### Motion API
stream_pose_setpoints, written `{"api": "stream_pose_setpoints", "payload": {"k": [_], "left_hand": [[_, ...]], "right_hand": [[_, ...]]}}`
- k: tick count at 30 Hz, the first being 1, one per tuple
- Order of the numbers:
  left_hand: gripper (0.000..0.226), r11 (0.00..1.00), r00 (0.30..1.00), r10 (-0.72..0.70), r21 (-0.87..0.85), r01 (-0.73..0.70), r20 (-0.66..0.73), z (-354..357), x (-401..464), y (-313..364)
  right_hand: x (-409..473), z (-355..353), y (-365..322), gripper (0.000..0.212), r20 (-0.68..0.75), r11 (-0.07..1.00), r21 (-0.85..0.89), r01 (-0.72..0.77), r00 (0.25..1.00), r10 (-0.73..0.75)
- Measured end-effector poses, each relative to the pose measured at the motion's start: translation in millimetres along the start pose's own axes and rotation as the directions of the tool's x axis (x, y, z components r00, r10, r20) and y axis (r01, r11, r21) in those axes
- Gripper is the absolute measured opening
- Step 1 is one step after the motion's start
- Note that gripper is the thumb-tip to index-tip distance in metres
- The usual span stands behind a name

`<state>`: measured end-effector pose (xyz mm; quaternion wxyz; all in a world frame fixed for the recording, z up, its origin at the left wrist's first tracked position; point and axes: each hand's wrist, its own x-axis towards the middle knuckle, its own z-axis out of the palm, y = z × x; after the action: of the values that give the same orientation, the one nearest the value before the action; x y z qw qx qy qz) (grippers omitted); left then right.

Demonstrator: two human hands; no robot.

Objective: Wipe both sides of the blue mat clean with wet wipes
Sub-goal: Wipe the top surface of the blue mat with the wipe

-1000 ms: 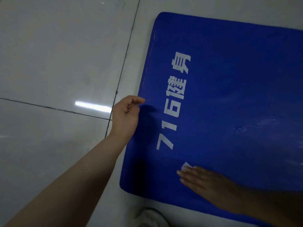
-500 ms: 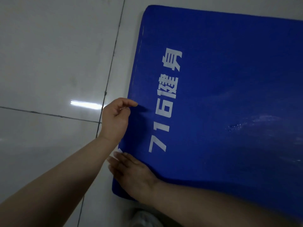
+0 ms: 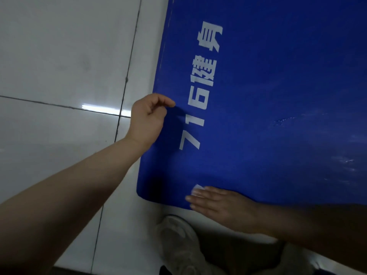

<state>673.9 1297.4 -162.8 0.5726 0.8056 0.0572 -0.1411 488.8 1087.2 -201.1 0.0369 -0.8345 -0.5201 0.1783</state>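
The mat (image 3: 278, 96) lies flat on the floor (image 3: 59, 56), blue side up, filling the upper right of the view. White print (image 3: 200, 90) reading "716" followed by characters runs along it near its left edge. Faint wet streaks (image 3: 288, 119) show on the mat right of the print.

The wipe (image 3: 198, 189), white, lies on the mat near its lower left corner, mostly covered; only a small corner shows. The right hand (image 3: 224, 207) lies flat on the wipe, fingers straight and together, pressing it to the mat at the mat's near edge.

The left hand (image 3: 148, 120) is at the mat's left edge, level with the "716". Its fingers are curled, forefinger tip and thumb close together over the mat's border. Whether they pinch the edge cannot be told; nothing is visibly held.

A pale shoe (image 3: 178, 241) stands on the floor just below the mat's near edge, beneath the right hand. The floor is glossy white tile with dark grout lines left of the mat.
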Motion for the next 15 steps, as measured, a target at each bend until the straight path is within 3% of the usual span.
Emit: {"api": "stream_pose_setpoints", "payload": {"k": [3, 7, 12, 15], "left_hand": [[0.034, 1.0, 1.0, 0.02, 0.017, -0.02, 0.01, 5, 7, 9], [0.034, 0.997, 0.998, 0.067, 0.028, -0.067, 0.012, 10, 15, 21], [0.036, 0.996, 0.995, 0.081, 0.035, -0.083, 0.056, 18, 13, 22], [0.033, 0.995, 0.994, 0.089, 0.042, -0.092, 0.065, 21, 12, 23]], "right_hand": [[68, -11, -5, 0.047, -0.082, 0.995, 0.094, 0.023, 0.996, -0.015], [122, -33, -3, 0.057, -0.023, 0.997, 0.064, -0.031, 0.999, 0.033], [58, -12, 1, 0.043, -0.071, 0.976, 0.203, 0.081, 0.995, -0.068], [2, -1, 5, 0.054, -0.044, 0.971, 0.213, 0.113, 0.993, -0.106]]}}
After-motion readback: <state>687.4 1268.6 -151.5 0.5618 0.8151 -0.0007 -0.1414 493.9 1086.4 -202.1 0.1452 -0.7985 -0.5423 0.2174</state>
